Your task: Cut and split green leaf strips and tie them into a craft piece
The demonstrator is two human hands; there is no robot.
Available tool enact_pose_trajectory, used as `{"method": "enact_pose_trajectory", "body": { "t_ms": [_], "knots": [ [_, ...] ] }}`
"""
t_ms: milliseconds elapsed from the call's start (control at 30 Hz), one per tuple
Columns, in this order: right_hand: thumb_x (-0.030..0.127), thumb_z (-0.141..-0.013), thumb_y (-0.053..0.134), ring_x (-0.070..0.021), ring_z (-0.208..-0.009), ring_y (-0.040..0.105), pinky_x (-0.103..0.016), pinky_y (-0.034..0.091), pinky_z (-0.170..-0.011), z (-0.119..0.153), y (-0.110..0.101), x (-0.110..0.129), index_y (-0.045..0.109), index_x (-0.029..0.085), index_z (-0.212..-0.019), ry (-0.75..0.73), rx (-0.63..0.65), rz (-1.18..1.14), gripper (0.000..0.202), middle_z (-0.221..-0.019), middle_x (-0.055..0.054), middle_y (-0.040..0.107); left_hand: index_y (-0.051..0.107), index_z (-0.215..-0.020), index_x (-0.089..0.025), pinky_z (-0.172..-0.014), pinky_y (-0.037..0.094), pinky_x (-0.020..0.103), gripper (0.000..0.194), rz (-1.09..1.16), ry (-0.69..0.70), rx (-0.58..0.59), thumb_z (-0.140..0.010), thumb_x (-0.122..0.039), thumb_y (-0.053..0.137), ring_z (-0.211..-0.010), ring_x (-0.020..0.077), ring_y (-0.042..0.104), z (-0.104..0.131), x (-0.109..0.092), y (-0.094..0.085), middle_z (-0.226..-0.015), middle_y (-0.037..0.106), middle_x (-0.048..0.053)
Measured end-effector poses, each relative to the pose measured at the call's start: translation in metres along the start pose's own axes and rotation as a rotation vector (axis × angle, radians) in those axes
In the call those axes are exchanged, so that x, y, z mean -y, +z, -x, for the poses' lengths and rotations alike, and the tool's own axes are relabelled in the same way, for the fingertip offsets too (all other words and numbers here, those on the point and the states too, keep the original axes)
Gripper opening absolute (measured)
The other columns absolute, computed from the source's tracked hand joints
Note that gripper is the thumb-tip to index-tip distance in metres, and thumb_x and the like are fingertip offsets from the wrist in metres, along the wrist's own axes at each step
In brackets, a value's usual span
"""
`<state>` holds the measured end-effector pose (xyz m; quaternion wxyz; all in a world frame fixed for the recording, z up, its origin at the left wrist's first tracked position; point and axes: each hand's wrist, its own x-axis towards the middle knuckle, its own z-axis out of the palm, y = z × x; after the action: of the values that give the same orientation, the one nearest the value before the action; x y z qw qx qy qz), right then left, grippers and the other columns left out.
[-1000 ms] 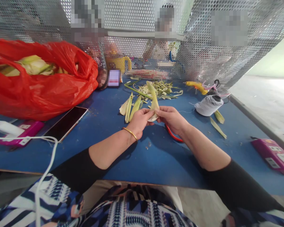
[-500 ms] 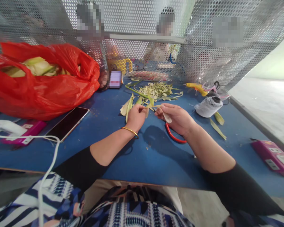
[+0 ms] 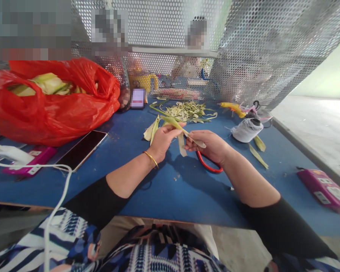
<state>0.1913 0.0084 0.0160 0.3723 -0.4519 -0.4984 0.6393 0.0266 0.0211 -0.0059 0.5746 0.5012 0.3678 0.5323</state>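
Over the middle of the blue table (image 3: 147, 189), my left hand (image 3: 162, 142) pinches a pale green corn husk strip (image 3: 172, 121) between thumb and fingers. My right hand (image 3: 209, 143) is closed on the strip's lower end, close beside the left. A flat pale strip end (image 3: 182, 145) hangs down between the hands; whether it is the same piece I cannot tell. Below my right hand shows a red scissor-like handle (image 3: 208, 166), the rest hidden. A heap of husk scraps (image 3: 187, 110) lies beyond my hands, and larger husk pieces (image 3: 151, 130) lie left of them.
A red plastic bag (image 3: 79, 117) with husks stands left, near a phone (image 3: 82, 151) and white cable (image 3: 64, 192). To the right are a white thread spool (image 3: 246, 131), a yellow tool (image 3: 235, 109) and a magenta power strip (image 3: 325, 187). Perforated metal (image 3: 164, 30) closes the back; people sit beyond.
The husk strip now slants across both hands, and a pale end hangs between them. My left thumb and fingers have shifted along it. The view has tilted slightly.
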Motion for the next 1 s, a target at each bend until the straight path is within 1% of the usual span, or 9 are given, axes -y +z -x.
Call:
{"method": "enact_pose_trajectory", "body": {
  "t_ms": [133,267,333,433,567,667,767,900,1000],
  "knots": [
    [0.041,-0.068,0.081,-0.0131,-0.054,0.062,-0.027,0.049,-0.056,-0.004,0.006,-0.007,0.06,0.019,-0.068,-0.046,-0.065,0.136,0.031,-0.061,0.0,0.065,0.07,-0.07,-0.018,-0.076,0.049,0.028,0.003,-0.035,0.006,-0.061,-0.072,-0.02,0.068,-0.072,0.0135,0.061,0.002,0.001,0.002,-0.077,0.07,0.002],
    [0.05,-0.072,0.078,-0.0108,-0.05,0.054,-0.026,0.046,-0.054,-0.008,0.011,-0.018,0.055,0.021,-0.066,-0.258,-0.185,0.305,0.038,-0.055,0.004,0.059,0.063,-0.06,-0.017,-0.063,0.046,0.026,0.017,-0.123,-0.061,-0.138,-0.074,-0.019,0.073,-0.059,0.0111,0.054,0.003,0.002,0.005,-0.063,0.061,0.0],
    [0.053,-0.075,0.074,-0.0104,-0.046,0.05,-0.026,0.044,-0.051,-0.009,0.011,-0.02,0.054,0.022,-0.062,-0.307,-0.21,0.357,0.04,-0.05,0.005,0.054,0.062,-0.058,-0.016,-0.059,0.044,0.024,0.02,-0.153,-0.083,-0.149,-0.072,-0.019,0.077,-0.055,0.0098,0.051,0.003,0.001,0.006,-0.058,0.058,-0.002],
    [0.051,-0.074,0.073,-0.0108,-0.044,0.049,-0.026,0.043,-0.049,-0.006,0.008,-0.014,0.057,0.021,-0.063,-0.241,-0.151,0.244,0.035,-0.047,0.005,0.049,0.065,-0.06,-0.015,-0.056,0.042,0.022,0.018,-0.177,-0.102,-0.137,-0.072,-0.018,0.078,-0.055,0.0092,0.05,0.003,-0.001,0.006,-0.059,0.06,-0.002],
    [0.039,-0.071,0.075,-0.0103,-0.043,0.048,-0.026,0.04,-0.047,0.002,0.006,0.0,0.058,0.02,-0.061,-0.167,-0.057,0.033,0.027,-0.046,0.005,0.045,0.065,-0.061,-0.016,-0.055,0.042,0.022,0.015,-0.216,-0.091,-0.126,-0.071,-0.016,0.076,-0.056,0.0096,0.051,-0.002,0.002,0.004,-0.059,0.06,-0.003],
    [0.035,-0.073,0.072,-0.0098,-0.043,0.046,-0.027,0.038,-0.048,0.008,0.006,0.008,0.057,0.019,-0.061,-0.135,0.044,-0.057,0.025,-0.047,0.005,0.042,0.063,-0.062,-0.017,-0.054,0.041,0.022,0.013,-0.312,-0.014,-0.141,-0.07,-0.015,0.074,-0.056,0.0102,0.05,-0.006,0.008,-0.002,-0.058,0.059,-0.004],
    [0.037,-0.076,0.072,-0.0099,-0.043,0.043,-0.028,0.037,-0.049,0.014,0.007,0.014,0.057,0.02,-0.062,-0.15,0.114,-0.067,0.027,-0.048,0.006,0.04,0.06,-0.06,-0.018,-0.055,0.039,0.022,0.017,-0.447,0.083,-0.164,-0.071,-0.016,0.072,-0.055,0.0097,0.047,-0.009,0.014,-0.008,-0.057,0.056,-0.005],
    [0.043,-0.074,0.073,-0.0091,-0.041,0.034,-0.029,0.031,-0.047,0.024,0.007,0.024,0.053,0.023,-0.062,-0.252,0.121,-0.057,0.032,-0.046,0.007,0.032,0.057,-0.059,-0.019,-0.056,0.04,0.024,0.019,-0.517,0.094,-0.222,-0.074,-0.019,0.069,-0.054,0.0106,0.046,-0.013,0.019,-0.013,-0.055,0.053,-0.004],
    [0.052,-0.079,0.066,-0.0092,-0.04,0.025,-0.03,0.028,-0.047,0.033,0.005,0.033,0.041,0.026,-0.059,-0.338,0.008,-0.016,0.041,-0.045,0.009,0.02,0.055,-0.056,-0.02,-0.055,0.04,0.025,0.023,-0.487,0.024,-0.265,-0.075,-0.02,0.069,-0.052,0.0113,0.046,-0.014,0.019,-0.014,-0.053,0.052,-0.004]
  ]
}}
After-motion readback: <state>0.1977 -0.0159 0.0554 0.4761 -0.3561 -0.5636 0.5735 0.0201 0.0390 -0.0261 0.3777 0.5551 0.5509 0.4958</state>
